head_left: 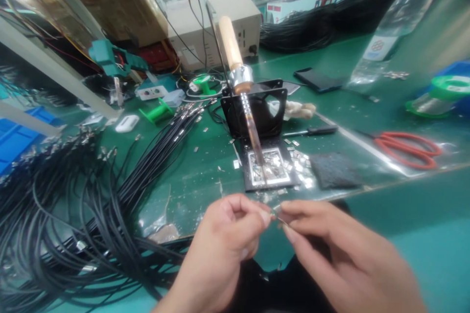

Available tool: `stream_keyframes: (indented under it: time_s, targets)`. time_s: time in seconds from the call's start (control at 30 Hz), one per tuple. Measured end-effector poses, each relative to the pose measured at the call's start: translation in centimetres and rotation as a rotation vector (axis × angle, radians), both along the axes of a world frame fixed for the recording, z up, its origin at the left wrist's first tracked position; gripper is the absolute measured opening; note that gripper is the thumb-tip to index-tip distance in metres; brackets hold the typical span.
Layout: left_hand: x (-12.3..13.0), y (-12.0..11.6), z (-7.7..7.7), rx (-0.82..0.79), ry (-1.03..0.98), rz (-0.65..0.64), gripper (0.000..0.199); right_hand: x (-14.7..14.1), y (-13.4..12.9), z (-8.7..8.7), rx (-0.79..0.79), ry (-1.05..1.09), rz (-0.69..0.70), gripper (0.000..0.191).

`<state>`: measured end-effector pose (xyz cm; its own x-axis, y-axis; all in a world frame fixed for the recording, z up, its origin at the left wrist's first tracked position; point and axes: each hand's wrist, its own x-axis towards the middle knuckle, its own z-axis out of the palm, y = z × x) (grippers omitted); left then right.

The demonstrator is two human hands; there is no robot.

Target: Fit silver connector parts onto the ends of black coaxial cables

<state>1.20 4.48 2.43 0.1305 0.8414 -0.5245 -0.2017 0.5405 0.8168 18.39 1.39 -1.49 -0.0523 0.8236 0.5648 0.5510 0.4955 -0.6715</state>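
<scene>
Just past the bench's front edge, my left hand [235, 230] and my right hand [338, 244] meet fingertip to fingertip. My left thumb and forefinger pinch a tiny piece, mostly hidden by the fingers. A thin wire-like piece [282, 221] runs between the fingertips of my right hand. Right beyond them, a soldering iron [250, 112] with a wooden handle leans tip down in a black frame stand [235, 117]. Its tip reaches a square tray [251, 168] holding small metal bits. Loose metal pieces [303, 168] lie beside the tray.
Bundled black cables [117, 234] with metal ends cover the left side. To the right are a dark pad [336, 170], red-handled scissors [407, 149], a screwdriver [319, 130], a solder spool [436, 98] and a plastic bottle [389, 34]. A beige box [220, 29] stands behind.
</scene>
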Motion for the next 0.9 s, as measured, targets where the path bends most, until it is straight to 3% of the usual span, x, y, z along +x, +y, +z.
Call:
stream_keyframes:
  time_s: [0.33,0.9]
  targets:
    - [0.1,0.5,0.1,-0.003,0.0,0.027,0.029,0.0,0.6,0.7,-0.003,-0.053,-0.02,0.017]
    - [0.2,0.7,-0.2,0.035,-0.014,0.067,0.03,-0.6,1.2,0.0,0.039,0.01,-0.056,0.021]
